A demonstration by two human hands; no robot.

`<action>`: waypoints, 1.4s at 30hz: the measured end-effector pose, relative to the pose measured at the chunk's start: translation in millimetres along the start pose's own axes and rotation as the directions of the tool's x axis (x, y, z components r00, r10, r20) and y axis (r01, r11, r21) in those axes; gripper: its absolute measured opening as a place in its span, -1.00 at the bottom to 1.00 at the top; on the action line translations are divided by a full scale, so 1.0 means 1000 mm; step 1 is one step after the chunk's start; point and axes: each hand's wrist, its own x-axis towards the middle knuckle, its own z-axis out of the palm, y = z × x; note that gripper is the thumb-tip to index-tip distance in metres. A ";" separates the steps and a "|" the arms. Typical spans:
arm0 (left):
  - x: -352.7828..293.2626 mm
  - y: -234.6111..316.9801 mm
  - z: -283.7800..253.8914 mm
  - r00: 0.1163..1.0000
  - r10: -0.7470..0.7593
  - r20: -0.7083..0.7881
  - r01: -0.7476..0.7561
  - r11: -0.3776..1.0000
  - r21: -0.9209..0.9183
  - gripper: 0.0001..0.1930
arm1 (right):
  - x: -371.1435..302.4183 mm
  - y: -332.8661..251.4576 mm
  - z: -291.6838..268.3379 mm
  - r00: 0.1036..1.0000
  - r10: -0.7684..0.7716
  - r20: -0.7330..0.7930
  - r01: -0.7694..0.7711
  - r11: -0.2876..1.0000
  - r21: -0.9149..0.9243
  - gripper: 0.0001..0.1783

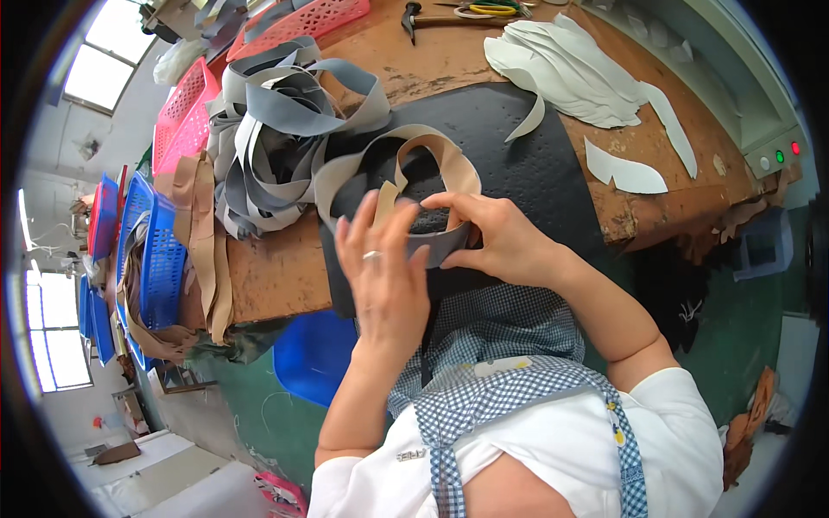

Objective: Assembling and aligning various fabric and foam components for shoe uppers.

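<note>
Looped strip (465, 170), grey on one face and tan on the other, lies in open curls over the black mat (535, 155) at the near side of the bench (272, 281); its near stretch is up in the fingers. Right hand (509, 235) partly closed: thumb low on the grey face, index finger arched over, the strip caught between them, so it looks to be the steadying side. Left hand (382, 272) half open, fingers raised and spread, blurred; thumb near the grey stretch, a narrow tan end showing among the fingers. Cannot tell whether that hand grips it or only brushes past. Step in hand, as I judge it: working along one strip by touch, positioning or folding a short stretch; no tool in either hand. Next move would call for the right pinch to hold firm, the left fingertips to come down on the strip's edge and keep it flat, and the loose loop to stay untwisted. Around the work: heaped grey strips (289, 112) just left of the mat, tan strips (199, 237) draped over the bench's left end, white cut pieces (574, 73) to the far right. Loop and heap sit close; a snag seems possible.
</note>
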 end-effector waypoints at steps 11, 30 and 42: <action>-0.045 -0.005 0.002 0.562 -0.638 0.526 0.593 -0.132 -0.794 -0.59 | -0.011 0.005 0.001 0.997 0.022 -0.074 -0.013 0.993 0.121 -0.53; -0.042 -0.019 0.004 0.615 -0.486 0.621 0.474 -0.402 -0.784 -0.62 | -0.010 -0.002 0.004 0.996 -0.017 -0.089 0.023 0.997 0.069 -0.69; -0.051 -0.020 0.006 0.580 -0.465 0.668 0.512 -0.430 -0.744 -0.62 | -0.009 -0.003 0.006 0.994 -0.091 -0.060 0.087 0.994 -0.064 -0.70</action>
